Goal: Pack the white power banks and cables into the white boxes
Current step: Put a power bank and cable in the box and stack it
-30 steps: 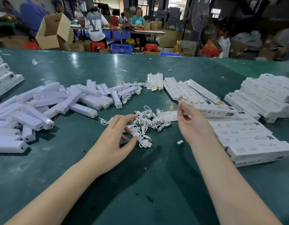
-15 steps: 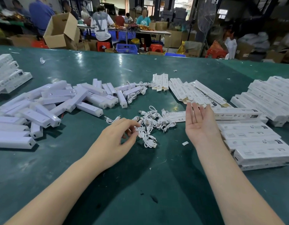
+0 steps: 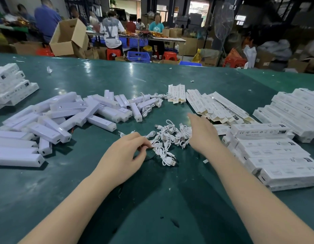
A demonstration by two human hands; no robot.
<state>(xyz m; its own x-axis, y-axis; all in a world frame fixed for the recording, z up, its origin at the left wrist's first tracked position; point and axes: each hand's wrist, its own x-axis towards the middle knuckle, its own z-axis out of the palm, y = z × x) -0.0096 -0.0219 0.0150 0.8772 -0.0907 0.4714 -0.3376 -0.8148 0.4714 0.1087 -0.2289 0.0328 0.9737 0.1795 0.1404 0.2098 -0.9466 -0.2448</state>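
Note:
A tangle of short white cables (image 3: 167,136) lies in the middle of the green table (image 3: 152,199). My left hand (image 3: 125,154) sits at the pile's left edge and pinches one cable between thumb and fingertips. My right hand (image 3: 203,132) hovers over the pile's right side, fingers straight and together, holding nothing. Several white power banks (image 3: 68,118) are heaped to the left. Flat unfolded white boxes (image 3: 216,107) lie behind the cables, and filled white boxes (image 3: 274,152) are stacked at the right.
More white boxes are stacked at the far right (image 3: 297,110) and at the far left edge (image 3: 10,87). A second small bunch of cables (image 3: 151,104) lies by the power banks. Beyond the table, people work among cardboard cartons (image 3: 68,38) and stools.
My left hand closed its fingers on a cable at the pile's edge. My right hand turned palm down and moved left over the cables.

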